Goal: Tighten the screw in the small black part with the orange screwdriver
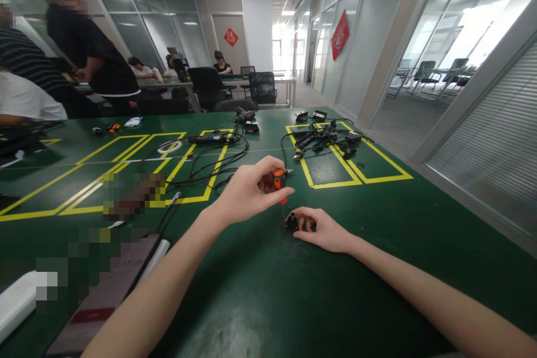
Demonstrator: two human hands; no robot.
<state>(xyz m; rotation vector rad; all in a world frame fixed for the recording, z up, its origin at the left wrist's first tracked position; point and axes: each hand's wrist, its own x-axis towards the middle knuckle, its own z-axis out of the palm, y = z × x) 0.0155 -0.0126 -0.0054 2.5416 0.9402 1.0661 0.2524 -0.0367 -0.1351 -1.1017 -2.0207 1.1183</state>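
Note:
My left hand [254,189] is closed round the orange and black handle of a screwdriver [279,179]. The screwdriver points down, and its thin shaft reaches toward a small black part [291,222]. Thumb and fingers of my right hand [323,229] pinch that black part from the right, low over the green table. A short round post seems to stand up from the part; its exact kind is too small to make out. Whether the screwdriver tip touches it, I cannot tell.
On the green table [377,257], yellow tape outlines hold a heap of black cables and parts [323,137]. Further left lie a power drill [244,116], a white tape ring [169,147] and loose cords. A dark-screened device [104,296] lies beside my left forearm. Several people are beyond.

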